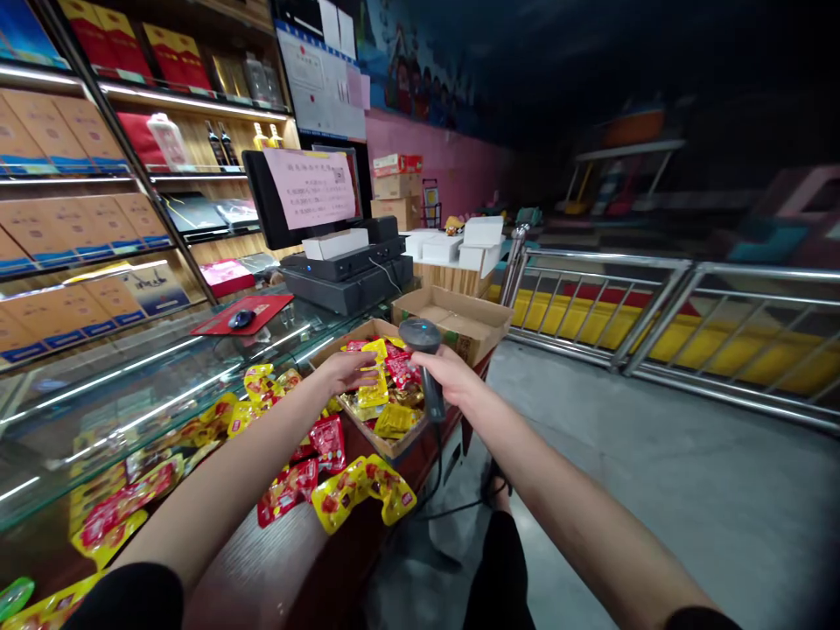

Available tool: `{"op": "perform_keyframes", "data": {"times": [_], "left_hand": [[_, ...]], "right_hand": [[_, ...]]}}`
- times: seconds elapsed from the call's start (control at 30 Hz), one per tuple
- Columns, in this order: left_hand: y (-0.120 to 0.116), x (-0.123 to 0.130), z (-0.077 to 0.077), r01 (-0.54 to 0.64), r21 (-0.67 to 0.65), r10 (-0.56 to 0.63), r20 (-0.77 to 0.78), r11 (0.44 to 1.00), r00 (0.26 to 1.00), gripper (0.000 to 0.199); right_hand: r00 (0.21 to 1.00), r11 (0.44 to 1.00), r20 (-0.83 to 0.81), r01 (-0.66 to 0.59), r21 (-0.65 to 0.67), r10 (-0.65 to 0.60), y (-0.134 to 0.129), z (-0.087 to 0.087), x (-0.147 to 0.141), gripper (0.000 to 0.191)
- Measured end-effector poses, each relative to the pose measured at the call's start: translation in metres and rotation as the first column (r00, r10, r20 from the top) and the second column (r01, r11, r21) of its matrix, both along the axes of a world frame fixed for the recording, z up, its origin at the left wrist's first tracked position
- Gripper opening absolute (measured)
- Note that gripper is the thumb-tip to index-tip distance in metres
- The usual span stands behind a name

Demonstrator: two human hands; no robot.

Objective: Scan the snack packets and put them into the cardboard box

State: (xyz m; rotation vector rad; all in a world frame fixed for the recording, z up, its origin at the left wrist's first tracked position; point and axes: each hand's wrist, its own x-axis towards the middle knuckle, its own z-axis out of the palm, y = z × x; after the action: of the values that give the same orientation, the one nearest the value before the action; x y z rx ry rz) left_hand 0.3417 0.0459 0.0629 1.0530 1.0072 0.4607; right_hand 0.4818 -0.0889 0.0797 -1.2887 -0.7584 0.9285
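Note:
In my right hand (450, 376) is a dark handheld barcode scanner (430, 385), gripped by its handle, its head upward with a small blue light. My left hand (347, 372) is over a shallow cardboard box (387, 451), its fingers around a yellow snack packet (373, 392). Red and yellow snack packets fill the box beneath both hands. A yellow snack packet pair (360, 492) and some red snack packets (289, 490) lie on the counter in front of the box. The scanner's cable hangs down past the counter edge.
More packets (216, 420) lie along the glass display counter (177, 385) at left. Behind the box stand another open cardboard box (452, 315), a monitor with a pink sheet (311, 188) and a mouse (242, 319) on a red mat. Metal railings (591, 306) stand at right.

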Motion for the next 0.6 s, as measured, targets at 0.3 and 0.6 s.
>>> {"op": "perform_keyframes", "data": {"times": [0.3,0.6], "left_hand": [[-0.022,-0.075,-0.007,-0.031,-0.02,0.031,0.025,0.999,0.999,0.022],[-0.049,-0.184,-0.032,-0.175,-0.035,0.176,0.019,0.984,0.984,0.019]], "right_hand": [[0.987,0.989,0.06,-0.148,0.02,0.147,-0.016,-0.004,-0.068,0.012],[0.945,0.942,0.051,-0.317,-0.113,0.324,-0.024,-0.028,-0.162,0.007]]}}
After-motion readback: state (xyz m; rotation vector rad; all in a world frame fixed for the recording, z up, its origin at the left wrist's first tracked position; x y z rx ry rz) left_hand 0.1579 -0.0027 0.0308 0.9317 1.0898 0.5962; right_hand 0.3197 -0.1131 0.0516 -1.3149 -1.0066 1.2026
